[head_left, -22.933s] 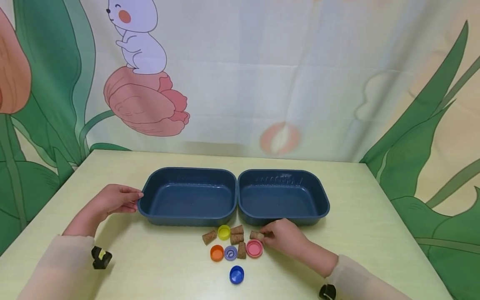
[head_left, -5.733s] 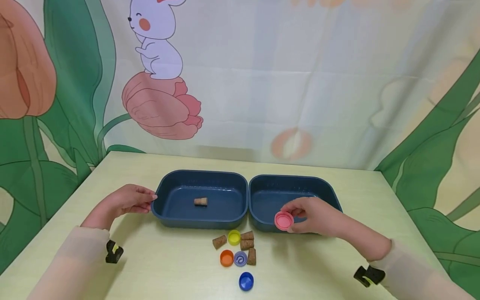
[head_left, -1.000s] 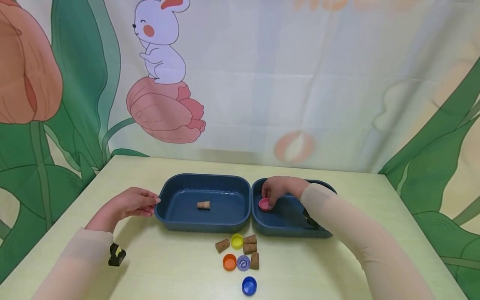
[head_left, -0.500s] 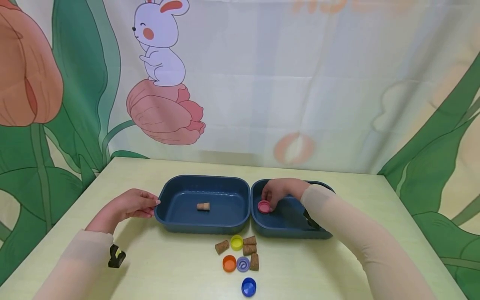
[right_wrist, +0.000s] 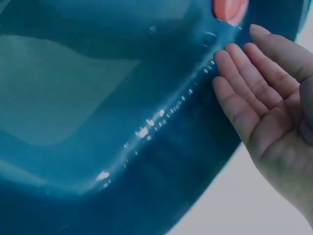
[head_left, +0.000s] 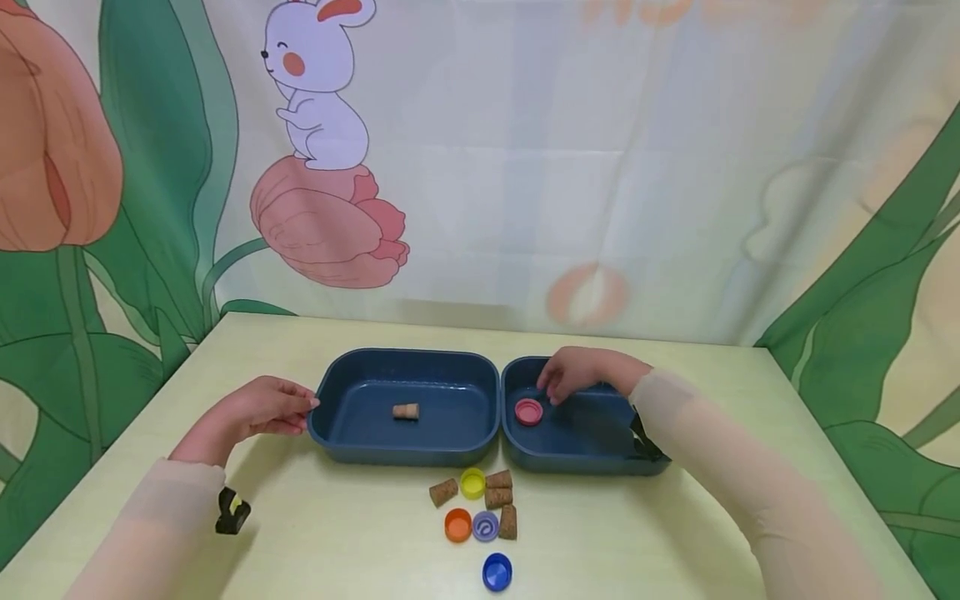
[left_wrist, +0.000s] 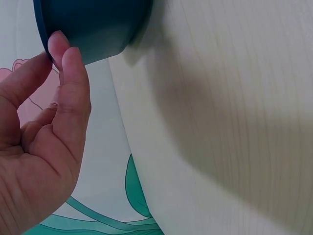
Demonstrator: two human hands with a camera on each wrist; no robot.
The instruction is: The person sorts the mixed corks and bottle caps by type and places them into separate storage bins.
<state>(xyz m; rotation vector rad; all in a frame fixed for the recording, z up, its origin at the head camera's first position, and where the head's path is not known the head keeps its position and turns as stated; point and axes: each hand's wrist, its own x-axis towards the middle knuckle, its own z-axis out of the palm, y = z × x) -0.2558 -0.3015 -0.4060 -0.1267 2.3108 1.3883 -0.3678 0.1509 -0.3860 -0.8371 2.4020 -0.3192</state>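
My left hand grips the left rim of the left dark blue tray, its fingertips right at the edge in the left wrist view. A single cork lies on its side in that tray. Inside the right blue tray, a pink bottle cap sits on the floor near the left wall. Just right of the cap and over the tray hovers my right hand, holding nothing. The right wrist view shows its fingers extended and apart from the pink cap.
In front of the trays lie several corks, with a yellow cap, an orange cap, a purple cap and a blue cap. A printed curtain hangs behind the table.
Earlier, my right hand carried the pink cap from the table into the right tray. Now it has let go and moved up and right. A cork has come into the left tray.
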